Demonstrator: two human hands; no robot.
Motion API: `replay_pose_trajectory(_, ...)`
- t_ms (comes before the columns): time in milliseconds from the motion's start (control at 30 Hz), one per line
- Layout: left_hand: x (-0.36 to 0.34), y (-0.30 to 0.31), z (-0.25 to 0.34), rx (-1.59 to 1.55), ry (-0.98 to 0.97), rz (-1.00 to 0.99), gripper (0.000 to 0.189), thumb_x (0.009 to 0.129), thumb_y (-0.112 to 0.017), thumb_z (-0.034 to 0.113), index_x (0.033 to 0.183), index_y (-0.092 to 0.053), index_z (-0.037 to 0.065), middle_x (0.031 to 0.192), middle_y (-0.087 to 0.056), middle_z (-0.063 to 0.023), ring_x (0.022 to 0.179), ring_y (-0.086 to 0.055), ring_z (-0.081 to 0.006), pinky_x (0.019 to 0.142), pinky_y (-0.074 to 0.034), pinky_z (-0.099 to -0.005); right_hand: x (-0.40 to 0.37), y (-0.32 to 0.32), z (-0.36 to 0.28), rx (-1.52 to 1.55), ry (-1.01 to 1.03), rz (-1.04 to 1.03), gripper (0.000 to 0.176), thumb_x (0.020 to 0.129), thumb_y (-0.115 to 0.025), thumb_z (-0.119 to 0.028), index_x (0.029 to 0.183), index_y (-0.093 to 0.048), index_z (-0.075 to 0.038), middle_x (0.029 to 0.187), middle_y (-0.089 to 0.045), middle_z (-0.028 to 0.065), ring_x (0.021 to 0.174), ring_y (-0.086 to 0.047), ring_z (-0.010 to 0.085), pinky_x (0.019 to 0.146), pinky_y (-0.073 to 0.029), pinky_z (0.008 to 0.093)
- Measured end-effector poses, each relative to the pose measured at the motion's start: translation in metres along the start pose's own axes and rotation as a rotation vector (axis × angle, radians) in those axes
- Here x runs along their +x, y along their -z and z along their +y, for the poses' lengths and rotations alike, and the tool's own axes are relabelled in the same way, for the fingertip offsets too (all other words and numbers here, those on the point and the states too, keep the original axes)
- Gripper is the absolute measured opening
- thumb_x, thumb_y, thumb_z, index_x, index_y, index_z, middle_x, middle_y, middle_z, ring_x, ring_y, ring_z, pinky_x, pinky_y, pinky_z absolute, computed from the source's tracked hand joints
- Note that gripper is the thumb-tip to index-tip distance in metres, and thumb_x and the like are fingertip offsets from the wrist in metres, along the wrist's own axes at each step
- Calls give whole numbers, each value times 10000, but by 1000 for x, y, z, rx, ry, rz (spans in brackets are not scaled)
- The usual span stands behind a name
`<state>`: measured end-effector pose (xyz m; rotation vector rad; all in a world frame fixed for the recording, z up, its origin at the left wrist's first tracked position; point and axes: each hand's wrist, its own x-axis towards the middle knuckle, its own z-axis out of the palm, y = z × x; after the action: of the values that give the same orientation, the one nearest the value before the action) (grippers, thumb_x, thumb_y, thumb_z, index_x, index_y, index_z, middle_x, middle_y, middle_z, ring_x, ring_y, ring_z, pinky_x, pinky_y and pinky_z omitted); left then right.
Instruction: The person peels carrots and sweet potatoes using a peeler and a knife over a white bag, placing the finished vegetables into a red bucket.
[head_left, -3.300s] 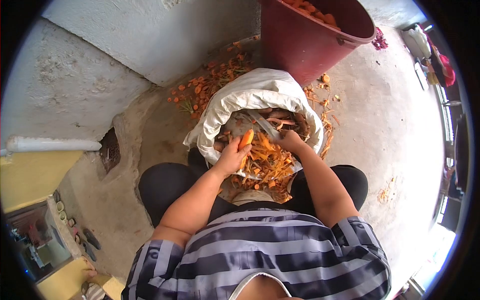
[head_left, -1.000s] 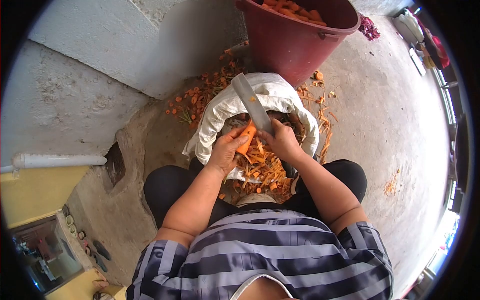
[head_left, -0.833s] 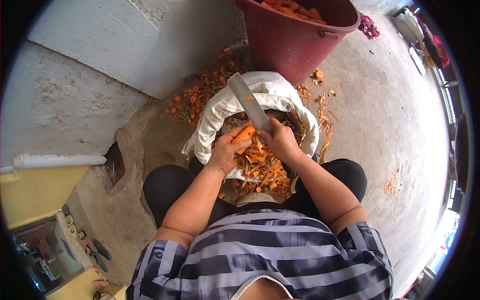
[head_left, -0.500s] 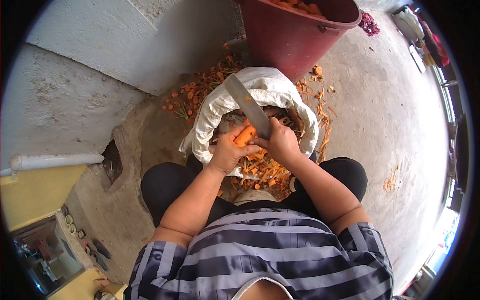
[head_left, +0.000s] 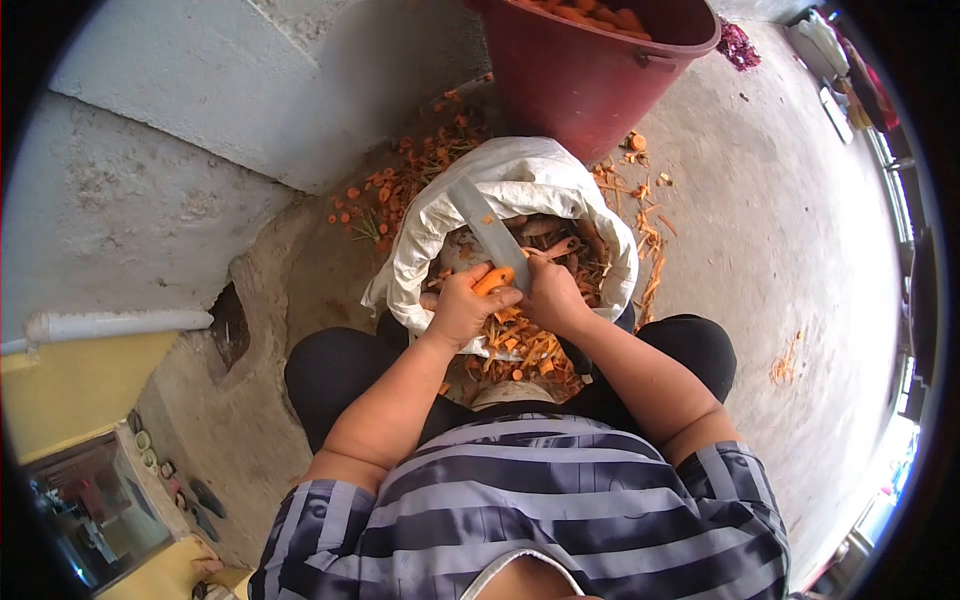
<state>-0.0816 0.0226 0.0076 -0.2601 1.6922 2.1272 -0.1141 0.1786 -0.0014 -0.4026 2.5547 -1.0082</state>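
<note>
My left hand is closed around an orange carrot, whose end pokes out between thumb and fingers. In my right hand is the handle end of a knife with a broad grey blade. The blade points up and to the left, its base close beside the carrot. Both hands are over the mouth of a white sack with a rolled-down rim. Inside it lie unpeeled carrots, and orange peelings heap up at the near side. The knife's handle is hidden in my fingers.
A red bucket holding carrots stands behind the sack. Cut carrot tops and peel strips litter the concrete floor around it. A grey wall rises at the left. My knees flank the sack.
The knife blade has tilted and dropped slightly. My left hand has turned the carrot, so less of it shows, and my right hand has moved a little toward me.
</note>
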Motion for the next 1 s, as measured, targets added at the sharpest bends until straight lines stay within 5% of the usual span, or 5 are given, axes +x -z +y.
replay_pose_trajectory(333,-2,0,4,-125,-75,-95,442,744,-658,74,1116,-446,-35,930,-544,-31,805,-525,-86,709,-422,-183,4,-11,6,139,62,132,431,709,-696,-212,1000,-503,39,749,-592,170,689,-606,283,610,-466,369)
replay_pose_trajectory(467,-7,8,15,-129,124,-207,497,747,-608,17,1186,-377,-29,967,-499,-29,785,-517,-100,724,-426,-195,6,36,-17,511,-185,-321,306,783,-632,-154,974,-502,47,726,-571,71,640,-538,86,558,-452,254)
replay_pose_trajectory(567,-2,9,6,-253,78,-105,462,743,-553,-14,1178,-397,-16,941,-504,-27,783,-514,-90,670,-429,-195,10,22,-1,471,-50,-136,282,787,-617,-146,949,-496,51,746,-585,115,624,-559,139,577,-457,299)
replay_pose_trajectory(700,2,15,1,-236,103,-48,406,737,-509,-13,1137,-439,-8,910,-514,-28,775,-513,-86,643,-434,-200,10,16,-7,108,-32,159,242,810,-561,-162,947,-467,13,837,-573,269,688,-568,424,596,-453,462)
replay_pose_trajectory(1000,5,12,3,-116,131,80,305,707,-500,-12,1012,-506,-16,883,-539,-33,771,-511,-97,692,-418,-215,-9,9,-29,-264,172,156,109,807,-461,-131,849,-397,-54,682,-573,160,624,-587,343,523,-458,436)
